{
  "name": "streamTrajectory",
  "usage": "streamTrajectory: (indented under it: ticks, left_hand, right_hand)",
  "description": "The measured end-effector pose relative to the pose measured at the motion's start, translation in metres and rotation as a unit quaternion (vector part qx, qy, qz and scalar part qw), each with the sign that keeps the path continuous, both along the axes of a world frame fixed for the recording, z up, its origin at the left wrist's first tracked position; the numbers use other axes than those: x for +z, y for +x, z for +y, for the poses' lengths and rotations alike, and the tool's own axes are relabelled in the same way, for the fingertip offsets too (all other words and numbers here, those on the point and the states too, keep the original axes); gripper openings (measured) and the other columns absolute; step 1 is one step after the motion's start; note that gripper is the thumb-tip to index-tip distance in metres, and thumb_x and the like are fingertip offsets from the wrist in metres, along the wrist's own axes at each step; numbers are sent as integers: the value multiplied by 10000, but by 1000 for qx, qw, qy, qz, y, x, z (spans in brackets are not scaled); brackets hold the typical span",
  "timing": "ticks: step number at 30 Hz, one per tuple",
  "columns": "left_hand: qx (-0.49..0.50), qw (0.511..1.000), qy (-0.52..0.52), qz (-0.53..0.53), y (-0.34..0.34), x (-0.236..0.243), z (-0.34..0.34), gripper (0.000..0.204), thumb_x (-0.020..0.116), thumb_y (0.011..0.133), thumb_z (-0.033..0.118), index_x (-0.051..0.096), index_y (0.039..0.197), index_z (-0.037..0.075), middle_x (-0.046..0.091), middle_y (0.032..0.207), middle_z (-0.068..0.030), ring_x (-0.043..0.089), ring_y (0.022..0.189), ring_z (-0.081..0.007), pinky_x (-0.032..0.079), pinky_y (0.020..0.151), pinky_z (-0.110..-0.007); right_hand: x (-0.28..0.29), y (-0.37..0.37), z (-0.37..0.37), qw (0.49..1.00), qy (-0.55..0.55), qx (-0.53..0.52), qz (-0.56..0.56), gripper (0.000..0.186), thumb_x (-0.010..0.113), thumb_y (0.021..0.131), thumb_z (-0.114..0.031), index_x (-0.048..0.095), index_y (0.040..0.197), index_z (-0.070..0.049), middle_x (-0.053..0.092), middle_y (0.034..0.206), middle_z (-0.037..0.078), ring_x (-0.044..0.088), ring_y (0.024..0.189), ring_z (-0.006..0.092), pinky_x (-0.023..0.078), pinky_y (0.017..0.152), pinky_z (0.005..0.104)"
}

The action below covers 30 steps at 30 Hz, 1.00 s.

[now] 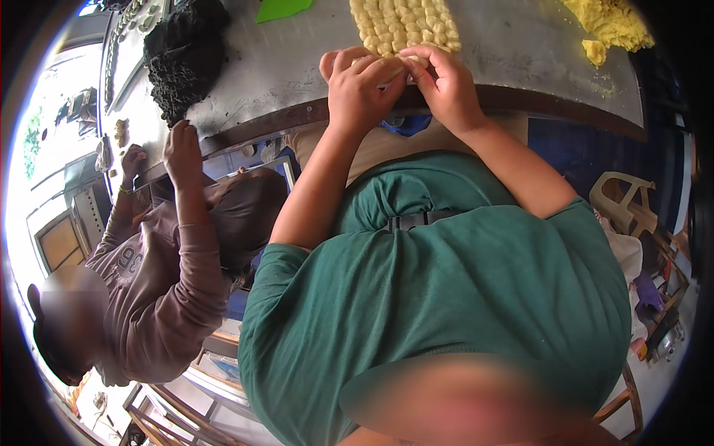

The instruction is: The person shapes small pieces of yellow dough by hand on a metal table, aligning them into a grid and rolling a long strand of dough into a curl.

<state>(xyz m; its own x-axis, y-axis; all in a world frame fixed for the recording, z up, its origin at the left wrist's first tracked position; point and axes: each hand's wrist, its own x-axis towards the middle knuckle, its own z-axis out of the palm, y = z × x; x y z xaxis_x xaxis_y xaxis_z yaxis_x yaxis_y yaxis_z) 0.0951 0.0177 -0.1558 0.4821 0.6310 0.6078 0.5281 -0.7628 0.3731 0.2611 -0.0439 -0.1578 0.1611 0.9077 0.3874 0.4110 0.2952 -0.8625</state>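
Note:
My left hand [363, 88] and my right hand [448, 88] meet at the table's near edge, fingers curled and fingertips pressed together. Between them is a small pale yellow lump of dough [414, 61], mostly hidden by the fingers. Directly beyond my fingertips lies a block of similar pale yellow dough balls [405, 24], packed closely in rows. Its near edge is partly covered by my hands.
A crumbly bright yellow mass [613, 24] sits at the table's far right. On the left is a black heap [184, 56], with a co-worker's hand [182, 154] by it. A green sheet [282, 8] lies on the grey metal table [297, 70]. A plastic chair [623, 201] stands at right.

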Motion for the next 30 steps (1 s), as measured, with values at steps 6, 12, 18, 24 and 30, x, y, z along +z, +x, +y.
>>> streamTrajectory:
  ticks: [6,12,18,24,30]
  left_hand:
    - [-10,999,10,-52,-6,1,4,124,803,795,253,750,878,177,726,874,24,639,979,-220,404,933,-414]
    - [20,999,-9,-46,-1,-1,5,142,787,838,291,745,903,172,694,832,18,624,988,-223,373,957,-418]
    - [32,999,-21,-39,-3,4,2,144,776,859,298,744,918,170,692,833,13,621,991,-234,374,958,-420]
    - [32,999,-20,-39,-4,2,4,143,779,857,294,749,928,173,697,861,11,620,992,-238,381,949,-421]
    - [8,1000,-17,-10,-4,7,1,171,792,846,285,750,981,189,694,913,10,617,1002,-239,385,941,-428]
  right_hand:
    - [11,11,-1,997,-68,-9,43,198,689,992,-159,704,1154,-45,730,1034,138,710,861,238,557,756,338]
    - [12,71,-17,982,-63,-63,-164,321,613,1015,-137,665,1330,-105,666,983,120,645,875,270,518,829,378]
    - [11,72,-14,948,-185,-71,-249,359,647,991,-177,599,1343,-124,716,1034,131,662,994,336,517,828,466]
    - [14,73,-24,923,-21,-52,-380,242,683,962,-188,704,1189,-109,719,1074,102,660,1018,337,533,857,453]
    - [15,72,-14,936,2,-104,-336,249,733,917,-175,733,1148,-82,681,1215,159,640,1036,370,519,912,447]
